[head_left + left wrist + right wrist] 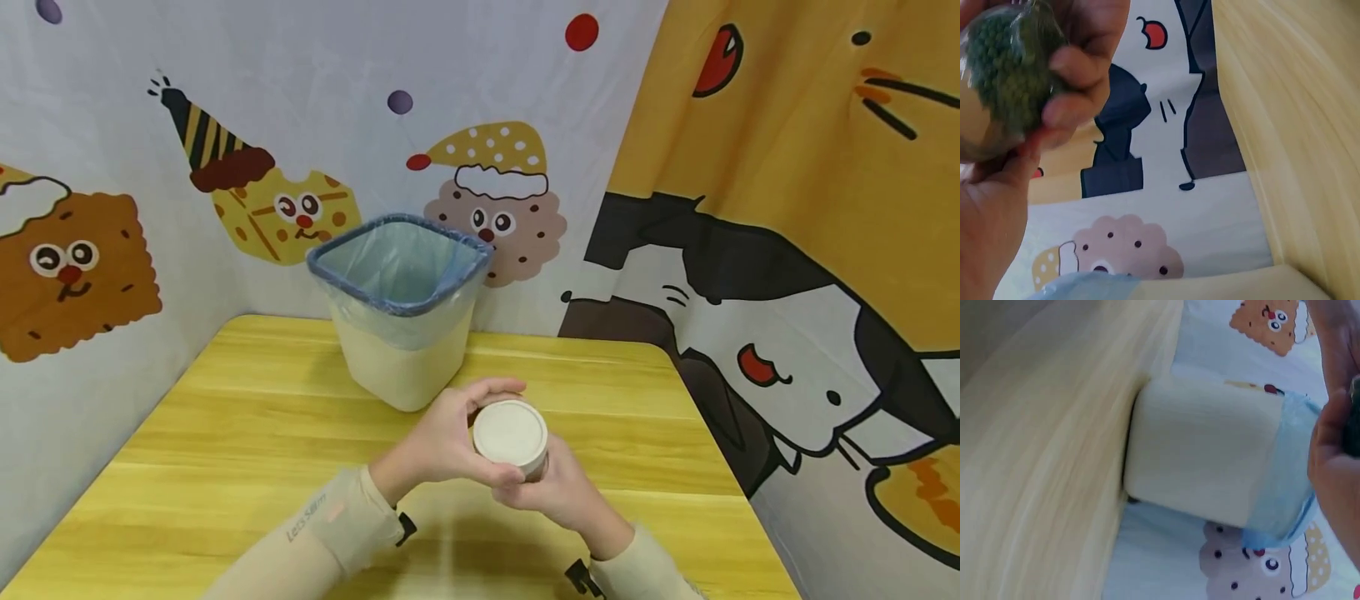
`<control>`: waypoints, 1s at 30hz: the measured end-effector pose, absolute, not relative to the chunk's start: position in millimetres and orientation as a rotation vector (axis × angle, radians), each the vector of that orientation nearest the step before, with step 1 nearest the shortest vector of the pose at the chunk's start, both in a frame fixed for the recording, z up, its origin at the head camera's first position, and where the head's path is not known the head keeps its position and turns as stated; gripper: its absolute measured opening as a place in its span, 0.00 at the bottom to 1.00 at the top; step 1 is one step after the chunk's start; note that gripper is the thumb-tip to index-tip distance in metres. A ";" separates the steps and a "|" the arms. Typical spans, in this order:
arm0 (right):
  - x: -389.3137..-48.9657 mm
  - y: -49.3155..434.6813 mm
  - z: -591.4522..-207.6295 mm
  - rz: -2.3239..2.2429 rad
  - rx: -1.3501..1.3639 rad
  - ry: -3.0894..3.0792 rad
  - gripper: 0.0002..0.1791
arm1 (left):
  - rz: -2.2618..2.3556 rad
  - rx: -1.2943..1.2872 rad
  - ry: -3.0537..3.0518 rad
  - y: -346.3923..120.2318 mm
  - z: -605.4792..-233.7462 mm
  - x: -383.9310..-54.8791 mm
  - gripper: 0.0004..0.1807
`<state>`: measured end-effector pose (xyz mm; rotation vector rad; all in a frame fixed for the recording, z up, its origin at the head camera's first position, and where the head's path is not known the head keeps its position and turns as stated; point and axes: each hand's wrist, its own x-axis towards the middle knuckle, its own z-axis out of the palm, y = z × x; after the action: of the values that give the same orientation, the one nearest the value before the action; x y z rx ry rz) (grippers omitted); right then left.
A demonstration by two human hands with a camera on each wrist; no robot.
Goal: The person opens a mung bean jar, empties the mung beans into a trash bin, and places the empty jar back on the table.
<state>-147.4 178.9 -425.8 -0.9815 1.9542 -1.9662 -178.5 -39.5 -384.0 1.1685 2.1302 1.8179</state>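
Both hands hold a clear jar (1013, 69) of small green grains, with its round cream lid (510, 432) facing up toward the head camera. My left hand (444, 437) grips the jar from the left, its thumb along the near side and its fingers round the far side. From the right and lower down, my right hand (564, 490) also grips the jar, thumb near the left thumb. Only a dark green edge of the jar (1354, 422) shows in the right wrist view. The lid hides most of the jar's body in the head view.
A cream bin (408, 362) lined with a translucent bluish bag (390, 258) stands at the back of the yellow wood-grain table (225, 467), just beyond the hands. Cloth with cartoon prints (300, 50) hangs behind the table and along its sides.
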 end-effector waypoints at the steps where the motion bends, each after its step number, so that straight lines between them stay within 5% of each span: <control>1: -148.3 179.5 -425.8 -1.958 -1.021 1.938 0.38 | 1.805 1.185 2.112 -38.8 -384.1 -178.9 0.49; 9: -153.0 181.2 -428.6 -1.896 -1.204 1.784 0.32 | 1.763 1.102 1.881 -32.3 -386.5 -172.9 0.43; 22: -145.4 163.6 -433.1 -1.894 -0.718 2.666 0.52 | 2.085 0.708 2.289 -5.3 -399.7 -160.8 0.44; 30: -153.9 182.1 -426.2 -1.899 -0.736 2.319 0.42 | 1.886 1.029 2.099 -31.9 -393.5 -179.9 0.44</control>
<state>-153.9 182.1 -426.2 -0.7362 2.3193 -1.8991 -179.9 -31.9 -393.5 1.0291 2.0992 1.8857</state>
